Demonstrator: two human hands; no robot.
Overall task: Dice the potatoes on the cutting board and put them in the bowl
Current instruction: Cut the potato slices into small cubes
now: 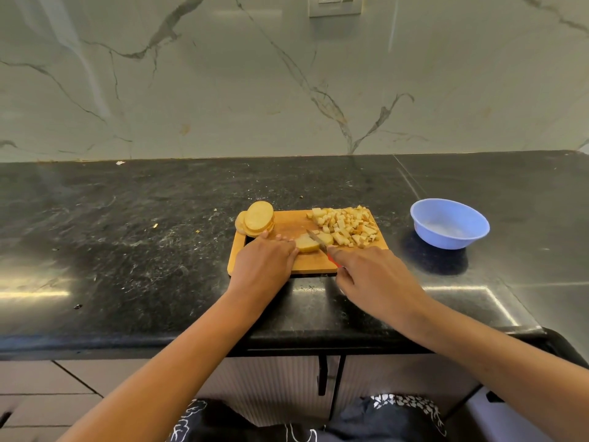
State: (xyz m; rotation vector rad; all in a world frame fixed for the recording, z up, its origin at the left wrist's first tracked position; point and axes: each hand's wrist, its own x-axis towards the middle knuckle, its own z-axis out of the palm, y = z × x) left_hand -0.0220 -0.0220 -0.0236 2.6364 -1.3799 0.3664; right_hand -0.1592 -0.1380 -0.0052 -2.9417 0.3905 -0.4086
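1. Both bare forearms reach over the near edge of the speckled black stone desk [127,250]. The right grip [373,272] curls round a knife [317,239], its red handle mostly hidden.
2. The left grip [264,260] pinches a pale rounded potato chunk [307,244] on the wooden cutting board [287,228].
3. Ragged dice [347,226] heap at the board's far right corner, and round slices [258,218] are stacked at its far left.
4. A smooth blue bowl [446,240] stands apart, to the right.

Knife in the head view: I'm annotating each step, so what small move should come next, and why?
Probably press the knife down through the potato piece: the right hand holds its blade against that piece, the left hand steadies it, and it is not yet diced like the pile beside it.
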